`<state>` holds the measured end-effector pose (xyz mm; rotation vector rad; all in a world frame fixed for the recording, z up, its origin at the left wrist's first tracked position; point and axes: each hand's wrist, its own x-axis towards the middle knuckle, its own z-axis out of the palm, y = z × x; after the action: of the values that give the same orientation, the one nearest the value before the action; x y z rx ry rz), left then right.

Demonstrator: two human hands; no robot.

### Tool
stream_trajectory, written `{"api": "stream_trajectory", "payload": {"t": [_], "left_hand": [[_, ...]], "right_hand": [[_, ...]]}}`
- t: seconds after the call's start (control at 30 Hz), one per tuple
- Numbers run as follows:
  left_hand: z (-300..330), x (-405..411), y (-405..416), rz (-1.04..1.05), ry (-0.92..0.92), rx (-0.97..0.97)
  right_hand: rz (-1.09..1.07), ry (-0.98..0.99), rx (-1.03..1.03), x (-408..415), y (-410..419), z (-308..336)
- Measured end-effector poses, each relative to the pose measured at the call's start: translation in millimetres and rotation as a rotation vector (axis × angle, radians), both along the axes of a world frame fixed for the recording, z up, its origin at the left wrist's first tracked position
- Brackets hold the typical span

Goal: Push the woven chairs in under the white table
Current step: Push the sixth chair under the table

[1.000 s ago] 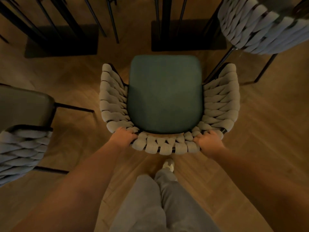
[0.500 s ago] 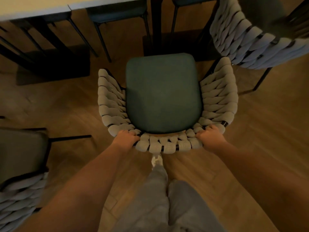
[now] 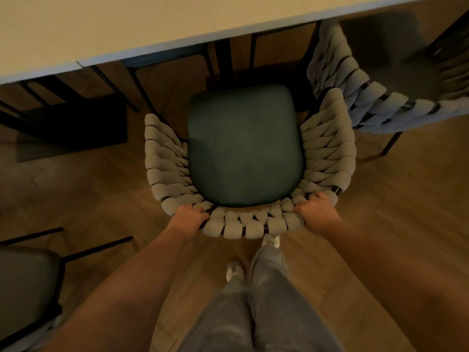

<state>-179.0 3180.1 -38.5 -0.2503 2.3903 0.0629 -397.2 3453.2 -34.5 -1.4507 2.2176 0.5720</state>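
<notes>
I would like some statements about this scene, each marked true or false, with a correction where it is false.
1. Both hands hold the back of the chair. True: the left hand and right hand each grip its woven rim.
2. The seat cushion is red. False: it is dark green.
3. The cushion is fully under the table. False: the whole cushion is visible, in front of the table's edge.
4. Another woven chair stands to the right. True.
5. The floor is tiled white. False: it is brown wood.
</notes>
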Motion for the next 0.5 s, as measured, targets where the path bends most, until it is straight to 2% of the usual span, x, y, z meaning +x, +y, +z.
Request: {"api": "stream_trajectory", "payload": {"t": [0.2, 0.3, 0.5], "left_hand": [[3, -54, -15, 0.001, 0.023, -0.015], [3, -57, -18, 0.018, -0.051, 0.016], [-1, -59, -33, -0.078, -0.114, 0.039]], "right_hand": [[0.029, -0.011, 0.076, -60, -23, 4], [0.035, -0.073, 0.117, -65, -24, 6], [0.082, -0.253, 0.025, -79, -23, 2]]}}
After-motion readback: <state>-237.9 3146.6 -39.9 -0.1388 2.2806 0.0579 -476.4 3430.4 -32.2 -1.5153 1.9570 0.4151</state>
